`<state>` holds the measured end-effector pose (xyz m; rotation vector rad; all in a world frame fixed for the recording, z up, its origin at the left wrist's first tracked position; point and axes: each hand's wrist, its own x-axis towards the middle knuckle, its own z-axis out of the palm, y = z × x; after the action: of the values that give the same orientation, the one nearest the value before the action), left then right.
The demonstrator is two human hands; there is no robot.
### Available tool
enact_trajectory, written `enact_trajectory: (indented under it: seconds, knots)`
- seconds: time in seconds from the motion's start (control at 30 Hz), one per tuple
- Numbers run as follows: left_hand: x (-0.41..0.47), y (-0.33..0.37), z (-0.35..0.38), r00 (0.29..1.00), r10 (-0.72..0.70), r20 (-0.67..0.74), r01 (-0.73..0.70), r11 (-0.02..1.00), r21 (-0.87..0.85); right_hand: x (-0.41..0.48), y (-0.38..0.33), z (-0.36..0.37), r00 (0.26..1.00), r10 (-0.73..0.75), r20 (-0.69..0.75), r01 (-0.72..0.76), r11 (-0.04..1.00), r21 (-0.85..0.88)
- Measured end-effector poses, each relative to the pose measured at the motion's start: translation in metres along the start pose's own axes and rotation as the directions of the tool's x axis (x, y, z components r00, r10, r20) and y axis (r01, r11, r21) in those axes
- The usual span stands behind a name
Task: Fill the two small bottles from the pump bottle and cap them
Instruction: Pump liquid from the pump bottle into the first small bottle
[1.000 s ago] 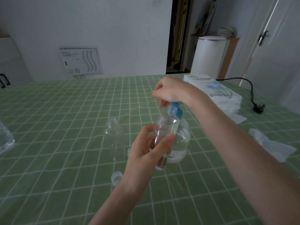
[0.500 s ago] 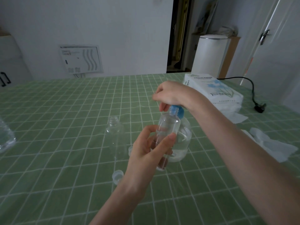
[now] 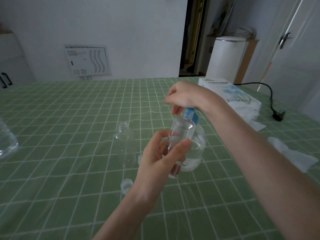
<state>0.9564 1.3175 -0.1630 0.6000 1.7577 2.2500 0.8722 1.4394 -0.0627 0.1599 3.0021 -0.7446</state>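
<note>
Brightness: dim, flat, cool grey-green cast.
Light source: soft daylight from the right side.
Shadows: faint and diffuse on the tabletop.
Glare: small highlights on the clear bottle.
Blur: slight softness overall.
Distortion: wide-angle bending of grid lines toward edges.

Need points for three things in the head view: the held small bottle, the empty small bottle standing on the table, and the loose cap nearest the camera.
held small bottle (image 3: 181,130): head view, on its clear upper body above the thumb.
empty small bottle (image 3: 125,135): head view, on its shoulder below the open neck.
loose cap (image 3: 126,185): head view, on its top face.
</note>
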Motion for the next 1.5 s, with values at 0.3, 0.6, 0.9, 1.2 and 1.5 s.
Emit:
enact_trajectory:
  seconds: [0.3, 0.6, 0.9, 1.2, 1.5]
  knots:
    - [-0.001, -0.001, -0.001, 1.000, -0.012, 0.008, 0.012, 1.000, 0.008, 0.000, 0.003, 0.004, 1.000, -0.002, 0.003, 0.002, 1.000, -0.002]
    - [0.000, 0.001, 0.001, 1.000, 0.006, 0.014, -0.006, 1.000, 0.008, 0.001, 0.001, -0.002, 1.000, -0.015, -0.026, 0.015, 1.000, -0.001]
    - [-0.002, -0.003, -0.002, 1.000, -0.002, 0.002, 0.002, 1.000, 0.020, 0.003, 0.006, 0.007, 1.000, 0.007, 0.023, -0.007, 1.000, -0.004]
    - [0.000, 0.000, 0.001, 1.000, 0.015, 0.016, -0.015, 1.000, 0.007, 0.002, 0.003, -0.003, 0.999, -0.030, -0.030, 0.031, 0.999, 0.018]
    - [0.001, -0.003, -0.001, 1.000, 0.001, 0.007, -0.001, 1.000, -0.002, 0.004, 0.004, 0.003, 0.999, 0.012, 0.033, -0.012, 1.000, -0.001]
